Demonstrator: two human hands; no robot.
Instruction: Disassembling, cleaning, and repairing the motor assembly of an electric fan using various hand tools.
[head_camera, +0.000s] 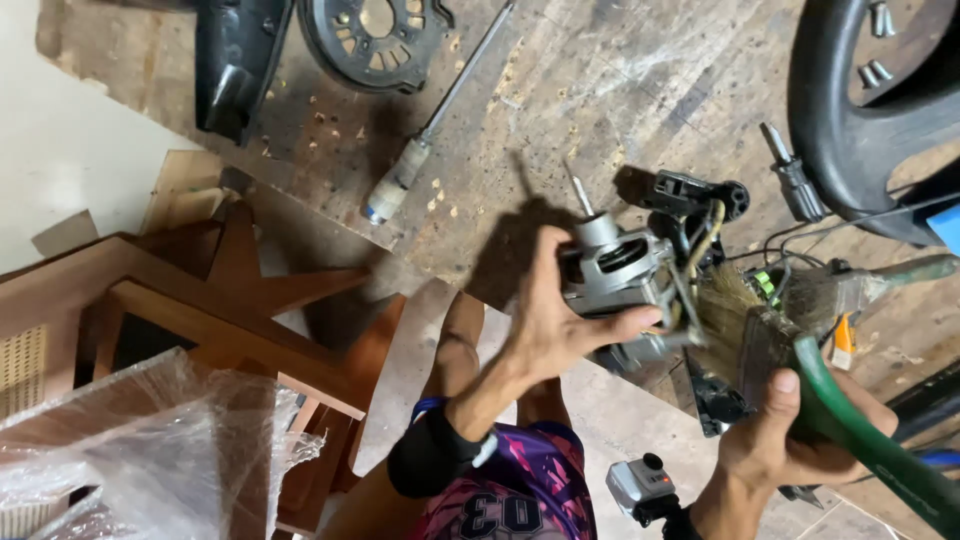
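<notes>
While hands hold motor (618, 272), paintbrush (790, 340): screwdriver (432, 130) beyond.

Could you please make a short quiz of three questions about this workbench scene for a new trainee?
1. True or false: the left hand holds the grey metal electric motor with a thin shaft.
2. Which tool does the right hand grip? A) a hammer B) a flat paintbrush with a green handle and worn bristles C) a saw
3. What long tool lies on the scratched wooden workbench, above the motor?

Key:
1. True.
2. B; its bristles touch the motor.
3. A screwdriver with a pale handle and long metal shank.
</notes>
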